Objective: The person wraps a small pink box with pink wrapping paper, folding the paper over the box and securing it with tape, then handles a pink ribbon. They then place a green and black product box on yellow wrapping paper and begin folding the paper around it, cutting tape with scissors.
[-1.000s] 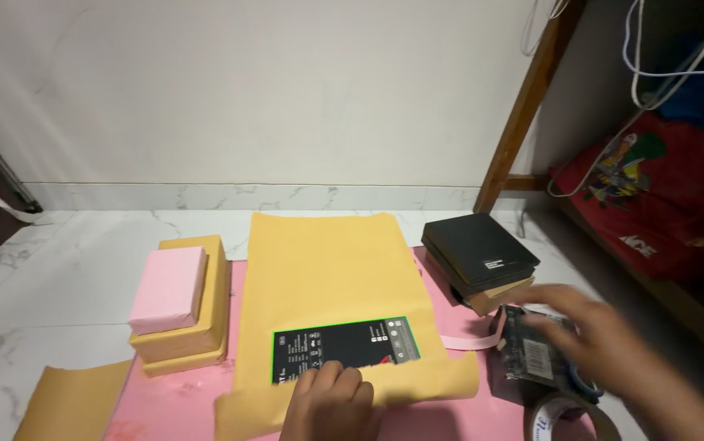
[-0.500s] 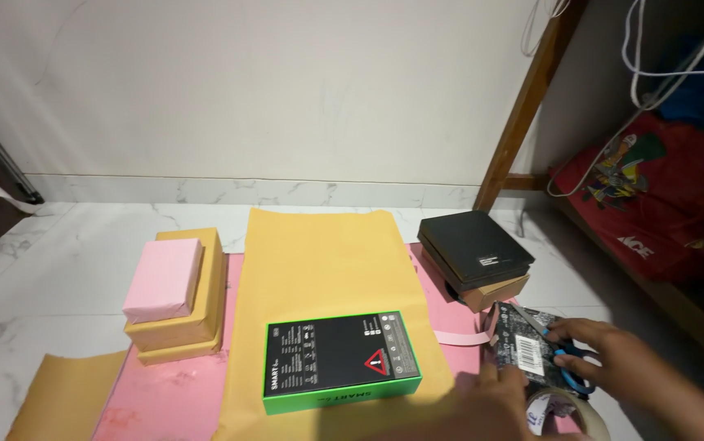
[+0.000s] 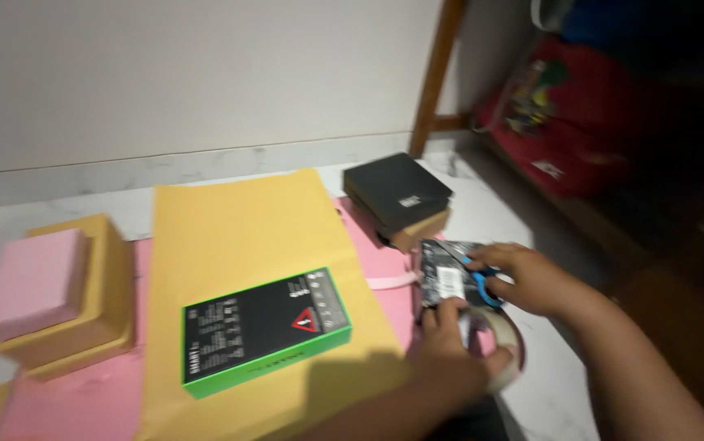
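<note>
While the right hand [image 3: 531,282] grips blue-handled scissors [image 3: 482,282], the left hand [image 3: 450,359] closes on a tape roll [image 3: 503,355], both just right of the yellow envelope [image 3: 254,253]; its far edge lies bare.

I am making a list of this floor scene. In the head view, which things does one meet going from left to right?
Pink block on tan boxes → black and green box on the yellow envelope → left hand → right hand with blue-handled scissors → red bag.
</note>
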`<state>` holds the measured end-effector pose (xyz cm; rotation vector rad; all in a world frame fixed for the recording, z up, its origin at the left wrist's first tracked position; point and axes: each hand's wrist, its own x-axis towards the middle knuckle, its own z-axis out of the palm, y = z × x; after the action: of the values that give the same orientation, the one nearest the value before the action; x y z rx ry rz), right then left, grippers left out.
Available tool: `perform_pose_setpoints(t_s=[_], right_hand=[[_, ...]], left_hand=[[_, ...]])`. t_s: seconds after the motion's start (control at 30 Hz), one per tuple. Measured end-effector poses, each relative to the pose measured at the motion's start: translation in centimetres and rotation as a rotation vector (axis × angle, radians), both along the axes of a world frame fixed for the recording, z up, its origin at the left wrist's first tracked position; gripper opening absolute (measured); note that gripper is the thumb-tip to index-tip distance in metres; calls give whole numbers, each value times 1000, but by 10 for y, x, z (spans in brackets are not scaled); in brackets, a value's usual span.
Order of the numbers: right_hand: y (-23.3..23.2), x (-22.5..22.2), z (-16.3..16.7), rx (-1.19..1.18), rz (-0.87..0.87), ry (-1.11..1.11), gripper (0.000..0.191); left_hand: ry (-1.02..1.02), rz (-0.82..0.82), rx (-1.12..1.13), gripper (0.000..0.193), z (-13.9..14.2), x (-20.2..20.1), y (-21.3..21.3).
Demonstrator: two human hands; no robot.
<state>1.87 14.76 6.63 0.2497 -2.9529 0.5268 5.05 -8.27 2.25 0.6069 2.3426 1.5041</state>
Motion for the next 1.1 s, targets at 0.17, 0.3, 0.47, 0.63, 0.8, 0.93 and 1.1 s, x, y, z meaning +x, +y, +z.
perform_pose_setpoints(t_s=[0.17, 0.3, 0.47, 0.63, 0.8, 0.93, 1.1], right_hand=[[-25, 16, 15, -28, -8, -29, 48], [-42, 27, 26, -36, -77, -40, 48], [-53, 35, 35, -7, -150, -86, 45], [-53, 35, 38, 25, -98, -55, 47], [-51, 34, 35, 35, -122, -63, 46], [-50, 35, 35, 31, -118, -61, 46], [-49, 36, 34, -26, -125, -42, 44]], left_hand=[[823, 35, -8, 67, 2, 7, -14], [-207, -57, -15, 82, 22, 4, -15], [-560, -74, 247, 78, 47, 9, -18], [-812, -109, 329, 64, 44, 3, -9], [-798, -313, 524, 57, 34, -4, -7], [-860, -245, 382, 55, 41, -8, -8], [-871, -245, 372, 61, 53, -5, -11]])
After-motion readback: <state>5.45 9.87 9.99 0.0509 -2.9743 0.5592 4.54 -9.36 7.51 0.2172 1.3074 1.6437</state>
